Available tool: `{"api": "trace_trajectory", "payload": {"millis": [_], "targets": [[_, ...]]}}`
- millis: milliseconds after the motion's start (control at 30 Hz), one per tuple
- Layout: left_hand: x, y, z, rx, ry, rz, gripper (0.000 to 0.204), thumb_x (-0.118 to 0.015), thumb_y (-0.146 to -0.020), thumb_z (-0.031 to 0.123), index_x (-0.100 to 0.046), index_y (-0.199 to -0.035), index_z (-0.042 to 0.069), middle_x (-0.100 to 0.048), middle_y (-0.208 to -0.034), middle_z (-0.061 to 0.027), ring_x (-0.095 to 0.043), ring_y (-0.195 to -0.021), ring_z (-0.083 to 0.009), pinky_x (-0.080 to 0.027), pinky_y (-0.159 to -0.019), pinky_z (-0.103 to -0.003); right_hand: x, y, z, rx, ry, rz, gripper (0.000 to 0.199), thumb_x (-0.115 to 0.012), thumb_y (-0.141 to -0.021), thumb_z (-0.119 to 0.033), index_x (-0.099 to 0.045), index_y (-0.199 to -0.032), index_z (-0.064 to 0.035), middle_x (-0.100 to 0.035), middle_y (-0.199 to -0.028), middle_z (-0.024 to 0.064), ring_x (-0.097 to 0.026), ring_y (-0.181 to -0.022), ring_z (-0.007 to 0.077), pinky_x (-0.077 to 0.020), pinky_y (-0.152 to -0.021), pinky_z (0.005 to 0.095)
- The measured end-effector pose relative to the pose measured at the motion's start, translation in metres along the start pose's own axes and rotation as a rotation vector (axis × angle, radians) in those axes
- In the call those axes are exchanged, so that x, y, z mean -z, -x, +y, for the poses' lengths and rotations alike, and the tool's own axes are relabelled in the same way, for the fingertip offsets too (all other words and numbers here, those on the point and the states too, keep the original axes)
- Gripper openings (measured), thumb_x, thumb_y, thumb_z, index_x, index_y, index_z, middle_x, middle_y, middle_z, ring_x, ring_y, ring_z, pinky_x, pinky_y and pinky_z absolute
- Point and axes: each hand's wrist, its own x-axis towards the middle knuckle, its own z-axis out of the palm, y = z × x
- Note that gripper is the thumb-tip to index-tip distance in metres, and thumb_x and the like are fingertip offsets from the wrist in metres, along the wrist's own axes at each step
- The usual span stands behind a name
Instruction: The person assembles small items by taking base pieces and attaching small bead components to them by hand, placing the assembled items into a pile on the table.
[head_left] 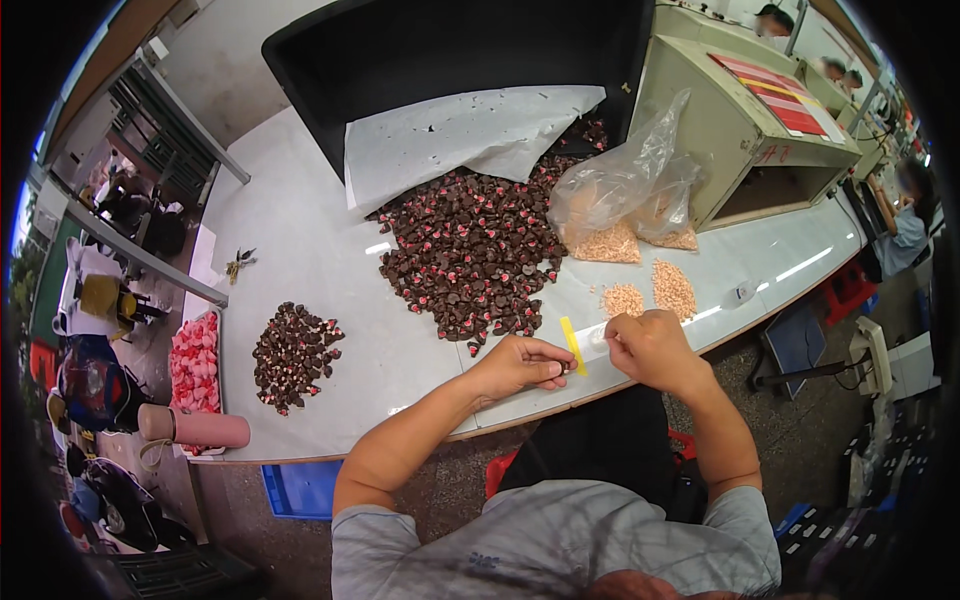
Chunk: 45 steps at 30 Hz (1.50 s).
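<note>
My left hand (pixel 518 368) is pinched around a small dark piece (pixel 564 368) near the table's front edge. My right hand (pixel 652 350) is closed, fingertips pressed together just right of a small whitish round thing (pixel 598 338); what they hold, if anything, is too small to make out. Between the hands lies a yellow strip (pixel 572 345). Beyond my right hand are two small heaps of tiny beige pieces (pixel 674 288). A large pile of dark pieces with pink and red marks (pixel 470 250) spreads in front of me, and a smaller dark pile (pixel 295 355) lies to the left.
A black bin (pixel 450 50) lies tipped at the back with a white sheet (pixel 440 130). Clear plastic bags (pixel 610 205) of beige pieces stand beside a greenish machine (pixel 740 120). At the left edge are a tray of pink pieces (pixel 195 365) and a pink bottle (pixel 205 428).
</note>
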Motion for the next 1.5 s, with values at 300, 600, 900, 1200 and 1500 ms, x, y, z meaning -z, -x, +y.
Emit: {"api": "trace_trajectory", "payload": {"millis": [300, 600, 900, 1200, 1500], "targets": [[0.003, -0.001, -0.004, -0.004, 0.046, 0.014, 0.031, -0.067, -0.093, 0.007, -0.063, -0.122, -0.004, -0.070, -0.110, -0.0159, -0.070, -0.093, -0.0195, -0.058, -0.087, -0.032, -0.036, 0.008, -0.030, -0.103, -0.294, 0.092, 0.011, -0.072, -0.076, -0.008, -0.063, -0.081, -0.0076, -0.060, -0.055, 0.0056, -0.063, -0.050, 0.0258, -0.0483, -0.046, 0.0370], [0.003, -0.002, -0.006, -0.017, 0.023, 0.009, 0.028, -0.067, -0.093, 0.006, -0.065, -0.119, -0.004, -0.070, -0.105, -0.0137, -0.070, -0.092, -0.0182, -0.058, -0.088, -0.031, -0.041, 0.009, -0.031, -0.058, -0.268, 0.122, 0.011, -0.072, -0.073, -0.004, -0.064, -0.079, -0.0063, -0.055, -0.052, 0.0036, -0.059, -0.046, 0.0218, -0.0452, -0.045, 0.0332], [0.002, 0.001, -0.001, -0.011, 0.019, 0.002, 0.028, -0.067, -0.092, 0.006, -0.066, -0.118, -0.005, -0.071, -0.105, -0.0151, -0.070, -0.092, -0.0197, -0.058, -0.088, -0.032, -0.030, 0.007, -0.034, -0.383, -0.542, 0.024, 0.012, -0.070, -0.085, -0.012, -0.060, -0.086, -0.0050, -0.060, -0.058, 0.0074, -0.062, -0.052, 0.0273, -0.0454, -0.048, 0.0364], [0.006, 0.001, -0.004, 0.009, 0.039, -0.020, 0.025, -0.069, -0.090, 0.006, -0.067, -0.112, -0.006, -0.071, -0.103, -0.0163, -0.071, -0.092, -0.0206, -0.059, -0.086, -0.033, -0.039, 0.007, -0.039, -0.304, -0.389, -0.024, 0.026, -0.075, -0.084, -0.012, -0.052, -0.092, -0.0056, -0.060, -0.063, 0.0087, -0.060, -0.053, 0.0248, -0.0443, -0.051, 0.0352], [0.008, 0.004, -0.001, 0.004, 0.129, -0.035, 0.028, -0.069, -0.091, 0.008, -0.066, -0.116, -0.006, -0.069, -0.112, -0.0146, -0.069, -0.091, -0.0165, -0.058, -0.085, -0.027, -0.040, 0.035, -0.017, -0.548, -0.762, 0.448, 0.009, -0.061, -0.093, -0.004, -0.054, -0.099, -0.0026, -0.060, -0.079, 0.0012, -0.055, -0.070, 0.0057, -0.0430, -0.060, 0.0228]]}}
